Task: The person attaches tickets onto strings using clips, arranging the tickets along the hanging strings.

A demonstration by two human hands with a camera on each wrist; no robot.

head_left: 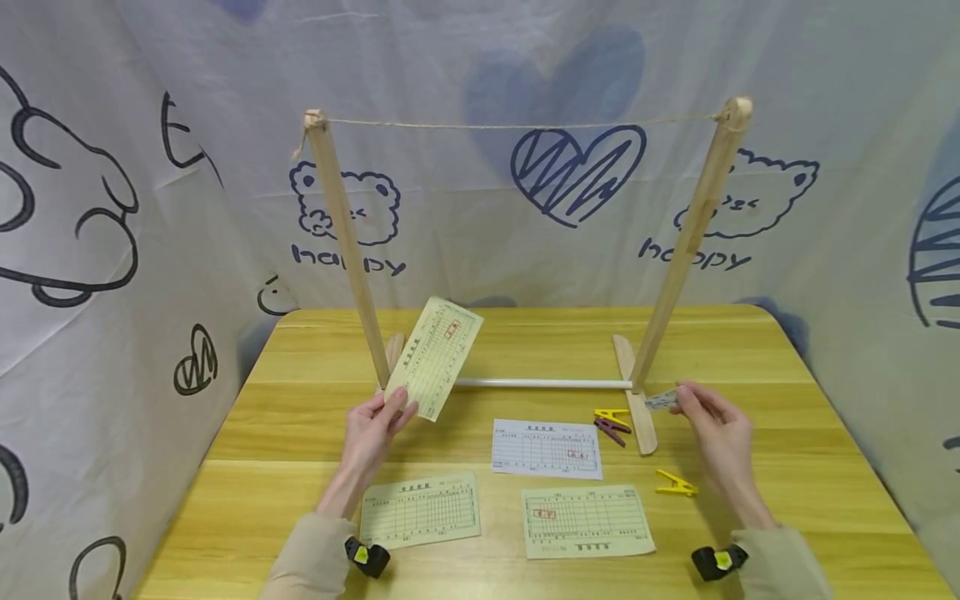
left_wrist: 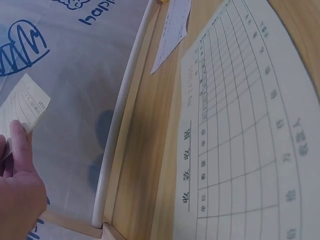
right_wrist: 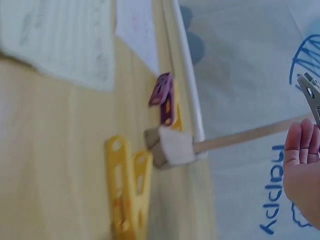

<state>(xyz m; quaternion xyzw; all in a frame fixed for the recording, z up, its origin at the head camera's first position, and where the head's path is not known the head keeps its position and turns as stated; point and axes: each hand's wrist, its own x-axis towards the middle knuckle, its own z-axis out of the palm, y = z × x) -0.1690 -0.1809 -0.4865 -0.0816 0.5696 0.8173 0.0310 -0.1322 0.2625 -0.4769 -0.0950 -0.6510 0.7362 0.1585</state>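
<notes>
In the head view my left hand [head_left: 378, 429] pinches a pale yellow-green receipt slip [head_left: 435, 358] by its lower corner, tilted and raised by the left post. The left wrist view also shows this held slip [left_wrist: 25, 107] between thumb and fingers. My right hand [head_left: 716, 433] holds a grey clothespin [head_left: 662, 400] near the foot of the right post; its tip shows in the right wrist view [right_wrist: 311, 92]. On the table lie a white slip [head_left: 547, 450] and two yellow-green slips, one at left [head_left: 420, 510] and one at right [head_left: 588, 522].
A string [head_left: 517, 127] spans two wooden posts, left [head_left: 345, 250] and right [head_left: 690, 242], joined low down by a white rod [head_left: 543, 384]. Near the right foot lie a purple clothespin [head_left: 612, 431] and a yellow one [head_left: 611, 414]; another yellow clothespin [head_left: 677, 483] is closer.
</notes>
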